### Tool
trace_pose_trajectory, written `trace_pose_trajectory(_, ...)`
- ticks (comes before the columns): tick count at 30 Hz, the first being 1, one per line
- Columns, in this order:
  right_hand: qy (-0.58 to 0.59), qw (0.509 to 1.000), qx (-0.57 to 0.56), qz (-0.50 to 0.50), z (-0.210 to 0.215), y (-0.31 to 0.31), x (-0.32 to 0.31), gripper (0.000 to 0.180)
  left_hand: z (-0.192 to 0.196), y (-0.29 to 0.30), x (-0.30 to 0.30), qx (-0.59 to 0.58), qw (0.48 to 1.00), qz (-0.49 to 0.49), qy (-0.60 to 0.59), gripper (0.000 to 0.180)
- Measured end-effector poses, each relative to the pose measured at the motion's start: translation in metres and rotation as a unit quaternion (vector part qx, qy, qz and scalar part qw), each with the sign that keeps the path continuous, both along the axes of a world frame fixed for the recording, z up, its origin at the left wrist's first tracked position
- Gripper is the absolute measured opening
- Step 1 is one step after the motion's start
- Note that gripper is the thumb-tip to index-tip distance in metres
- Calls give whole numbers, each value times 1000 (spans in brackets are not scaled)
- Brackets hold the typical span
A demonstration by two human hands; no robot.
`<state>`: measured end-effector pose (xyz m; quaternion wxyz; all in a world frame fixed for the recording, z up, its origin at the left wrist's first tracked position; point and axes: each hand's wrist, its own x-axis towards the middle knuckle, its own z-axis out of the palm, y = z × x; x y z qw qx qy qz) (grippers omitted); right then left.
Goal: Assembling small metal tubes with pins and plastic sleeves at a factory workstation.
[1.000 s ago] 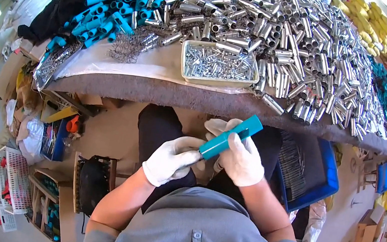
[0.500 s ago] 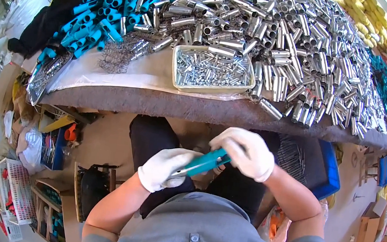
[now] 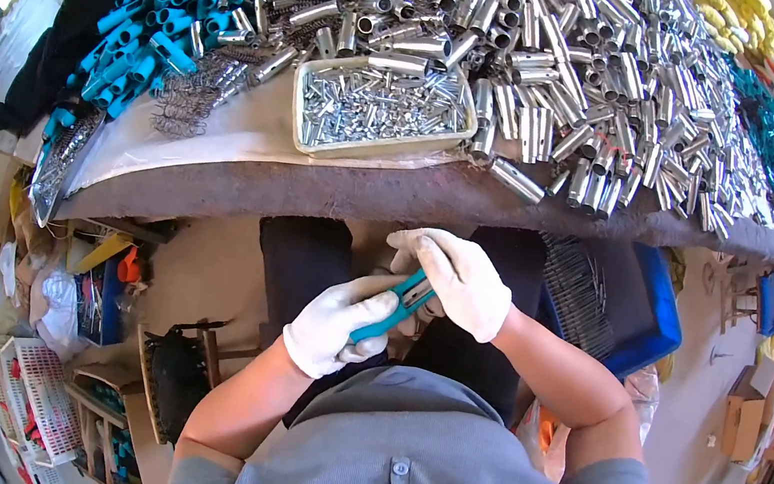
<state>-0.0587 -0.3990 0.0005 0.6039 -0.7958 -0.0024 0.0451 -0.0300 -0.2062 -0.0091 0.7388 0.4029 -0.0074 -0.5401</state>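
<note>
Both my hands wear white gloves and meet over my lap, below the table edge. My left hand [image 3: 336,320] grips the lower end of a teal plastic tube [image 3: 389,309]. My right hand [image 3: 455,277] closes over the tube's upper end, where a small metal part shows between the fingers. The tube lies tilted, its upper end toward the right.
The table [image 3: 314,192] above my hands carries a heap of shiny metal sleeves [image 3: 578,59], a tray of small metal pins [image 3: 380,109], teal tubes [image 3: 151,37] and wire springs [image 3: 189,99]. A blue bin [image 3: 644,313] stands at my right. Baskets and boxes crowd the floor at the left.
The tube has tipped down from a raised slant. My right hand has shifted from its lower part onto the upper end, and both hands now sit closer together.
</note>
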Motion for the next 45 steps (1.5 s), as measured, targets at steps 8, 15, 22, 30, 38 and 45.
trace_pose_trajectory(8, -249, 937, -246, -23, 32, -29, 45, 22, 6, 10, 6, -29, 995, 62, -78, 50)
trace_pose_trajectory(15, -39, 810, -578, -96, 40, -72, 134, 21, -1, 15, 36, -45, 988, 143, -24, 43)
trace_pose_trajectory(22, 2, 715, -696, -63, 57, -37, 139, 14, 5, 20, 54, -49, 984, 172, -6, 40)
trace_pose_trajectory(30, -148, 939, -302, -68, 56, -40, 95, 16, 6, 19, 58, -46, 983, 177, 0, 34)
trace_pose_trajectory(38, -255, 922, -288, 43, 57, 14, 58, 11, 12, 9, 54, -38, 982, 178, -52, 37)
trace_pose_trajectory(45, -247, 830, -496, 65, 48, 32, 46, 11, 8, 0, 49, 73, 958, 193, -199, 40)
